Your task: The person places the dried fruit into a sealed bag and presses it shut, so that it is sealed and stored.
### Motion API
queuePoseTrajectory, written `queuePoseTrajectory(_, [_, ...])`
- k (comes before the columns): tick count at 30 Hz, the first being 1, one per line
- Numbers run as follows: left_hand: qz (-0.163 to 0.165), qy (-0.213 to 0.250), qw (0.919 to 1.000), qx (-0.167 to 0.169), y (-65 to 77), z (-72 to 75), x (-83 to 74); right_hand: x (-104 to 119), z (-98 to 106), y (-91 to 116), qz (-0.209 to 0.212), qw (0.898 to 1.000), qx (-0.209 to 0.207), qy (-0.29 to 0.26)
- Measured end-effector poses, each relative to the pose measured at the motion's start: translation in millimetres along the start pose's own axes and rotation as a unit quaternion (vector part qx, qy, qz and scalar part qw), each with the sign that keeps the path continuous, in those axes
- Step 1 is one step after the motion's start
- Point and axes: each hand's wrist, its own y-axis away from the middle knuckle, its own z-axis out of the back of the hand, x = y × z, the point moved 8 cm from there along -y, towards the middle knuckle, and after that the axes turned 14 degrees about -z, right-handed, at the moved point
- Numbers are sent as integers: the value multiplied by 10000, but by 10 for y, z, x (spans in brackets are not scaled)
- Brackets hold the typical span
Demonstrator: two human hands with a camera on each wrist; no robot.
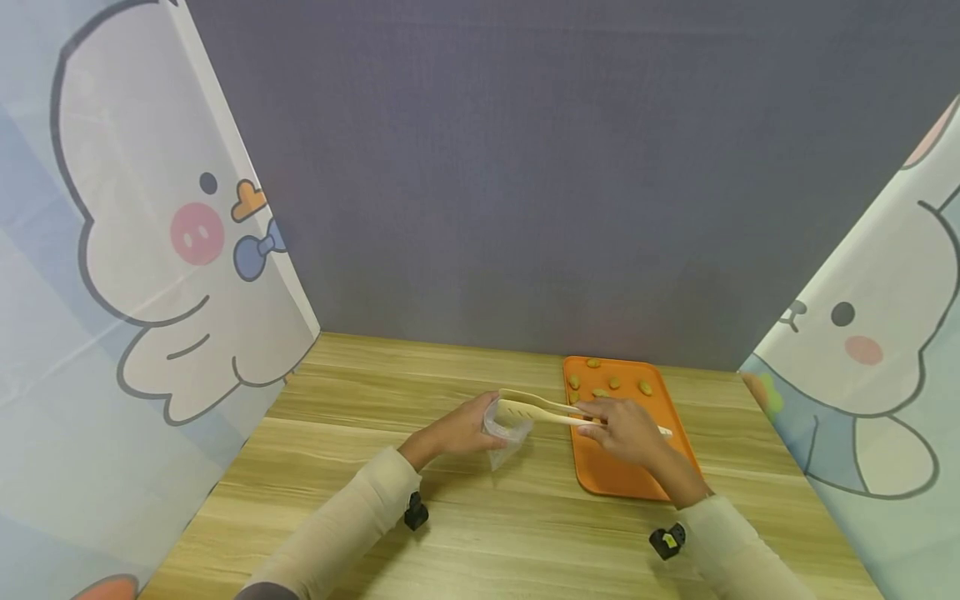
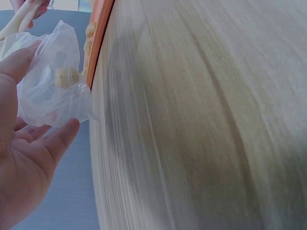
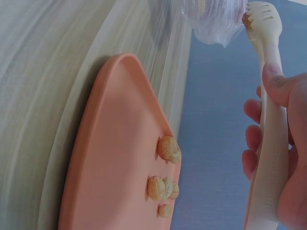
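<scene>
My left hand (image 1: 467, 427) holds a thin clear plastic bag (image 1: 512, 440) by its mouth, over the table left of the tray. Inside the bag, a round golden-brown puff (image 2: 66, 77) shows through the film. My right hand (image 1: 628, 429) grips cream-coloured tongs (image 3: 271, 143) around their arms, above the orange tray (image 1: 622, 479). The slotted tong heads reach left to the bag's mouth. A browned puff (image 3: 247, 21) sits between the heads, partly hidden by them. Several more puffs (image 3: 166, 147) lie on the tray, mostly toward its far end.
The wood-grain table (image 1: 510, 542) runs back to a grey panel (image 1: 480, 183). Cloth side panels with cartoon figures stand at left and right. Black wrist cameras hang below the left wrist (image 1: 416, 510) and the right wrist (image 1: 666, 542).
</scene>
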Motion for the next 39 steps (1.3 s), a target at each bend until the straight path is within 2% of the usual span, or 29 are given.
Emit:
queuePoseTrajectory(14, [-25, 30, 10000, -13, 5, 6, 15, -15, 4, -8, -241, 9994, 177, -144])
queuePoseTrajectory(20, [-114, 40, 9999, -59, 0, 15, 15, -23, 35, -3, -166, 9998, 24, -97])
queuePoseTrajectory(28, [-367, 140, 9991, -143, -24, 22, 8, -142, 77, 8, -352, 9992, 148, -120])
queuePoseTrajectory(35, [-349, 95, 9992, -157, -20, 22, 11, -282, 166, 10, -271, 9996, -71, -102])
queuePoseTrajectory(39, [-408, 151, 9989, -189, -23, 17, 17, -414, 170, 7, -404, 9991, 18, -89])
